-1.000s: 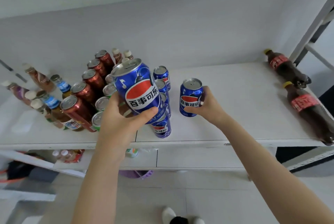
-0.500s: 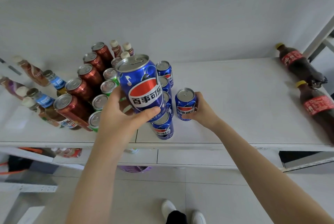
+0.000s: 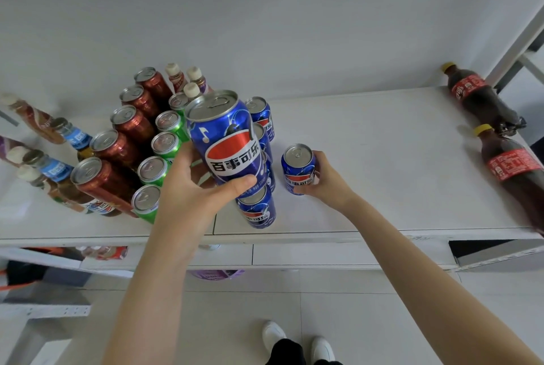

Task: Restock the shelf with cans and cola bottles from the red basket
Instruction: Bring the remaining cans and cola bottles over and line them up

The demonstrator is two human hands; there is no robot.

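Observation:
My left hand (image 3: 191,194) holds a blue Pepsi can (image 3: 225,141) up in the air, above the row of blue cans (image 3: 259,211) on the white shelf (image 3: 382,158). My right hand (image 3: 326,179) grips a second blue Pepsi can (image 3: 298,169) that stands upright on the shelf just right of that row. Two cola bottles, one at the back (image 3: 477,99) and one nearer (image 3: 515,176), stand at the shelf's right end. The red basket is out of view.
Left of the blue cans stand rows of green cans (image 3: 153,170), red cans (image 3: 114,150) and several small bottles (image 3: 50,167). A wide bare stretch of shelf lies between the cans and the cola bottles. A lower shelf (image 3: 294,255) and my shoes (image 3: 297,341) show below.
My right hand has slid its can leftward, closer to the row of blue cans. My left hand still holds its can raised in about the same spot.

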